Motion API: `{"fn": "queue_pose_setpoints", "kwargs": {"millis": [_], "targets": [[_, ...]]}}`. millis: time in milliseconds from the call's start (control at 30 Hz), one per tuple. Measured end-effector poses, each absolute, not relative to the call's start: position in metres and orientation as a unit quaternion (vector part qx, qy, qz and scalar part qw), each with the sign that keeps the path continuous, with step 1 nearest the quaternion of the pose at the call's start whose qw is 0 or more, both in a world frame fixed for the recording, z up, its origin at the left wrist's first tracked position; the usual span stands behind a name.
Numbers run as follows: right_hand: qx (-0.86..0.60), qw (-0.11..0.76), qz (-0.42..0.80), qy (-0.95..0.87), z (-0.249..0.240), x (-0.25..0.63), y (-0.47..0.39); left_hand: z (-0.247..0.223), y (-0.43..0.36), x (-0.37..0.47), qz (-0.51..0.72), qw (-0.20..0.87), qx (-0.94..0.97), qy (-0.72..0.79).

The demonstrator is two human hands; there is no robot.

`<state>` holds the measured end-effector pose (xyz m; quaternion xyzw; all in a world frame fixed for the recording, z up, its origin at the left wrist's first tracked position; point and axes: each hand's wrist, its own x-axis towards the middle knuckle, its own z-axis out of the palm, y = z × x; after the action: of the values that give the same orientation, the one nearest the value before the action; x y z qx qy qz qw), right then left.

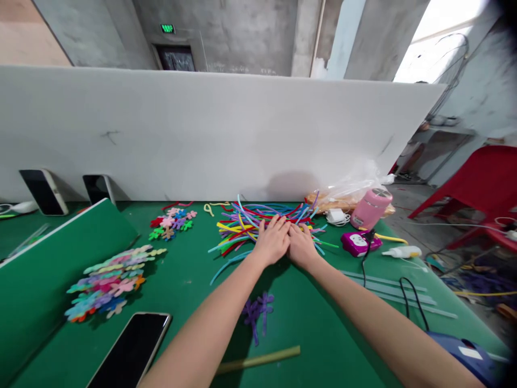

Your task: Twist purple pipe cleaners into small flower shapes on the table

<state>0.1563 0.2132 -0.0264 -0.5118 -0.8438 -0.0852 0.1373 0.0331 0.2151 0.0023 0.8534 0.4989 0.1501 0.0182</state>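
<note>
A loose pile of colourful pipe cleaners point(238, 229) lies near the far edge of the green table. My left hand point(272, 241) rests on top of it, open, with fingers stretched across the strands. Right against it, my right hand point(302, 247) is closed, its bent fingers pressed together on the pipe cleaners at the pile's right part; the fingertips are partly hidden. Between my forearms lie purple pipe-cleaner flowers point(258, 311). A yellowish flat stick point(266, 360) sits closer to me, partly behind my left forearm.
Pipe-cleaner flowers form a small heap point(172, 222) and a larger bunch point(113, 283) at left, beside a green board point(60, 269). A phone point(131, 350) lies in front. At right are a pink flask point(371, 207), purple socket point(361, 243), glue bottle point(402, 252), clear sticks point(399, 293) and a blue cabled device point(464, 353).
</note>
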Motion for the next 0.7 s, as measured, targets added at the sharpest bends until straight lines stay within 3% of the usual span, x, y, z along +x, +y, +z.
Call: {"fn": "queue_pose_setpoints", "kwargs": {"millis": [267, 467, 700], "targets": [[-0.481, 0.144, -0.074, -0.861, -0.004, 0.161, 0.209, -0.037, 0.229, 0.011, 0.109, 0.027, 0.839, 0.533], [-0.547, 0.168, -0.086, -0.816, 0.036, 0.157, 0.255, -0.048, 0.223, 0.013, 0.11, 0.02, 0.84, 0.532], [-0.605, 0.069, -0.059, -0.791, 0.028, 0.148, 0.33, -0.053, 0.224, 0.012, 0.11, 0.015, 0.841, 0.529]]}}
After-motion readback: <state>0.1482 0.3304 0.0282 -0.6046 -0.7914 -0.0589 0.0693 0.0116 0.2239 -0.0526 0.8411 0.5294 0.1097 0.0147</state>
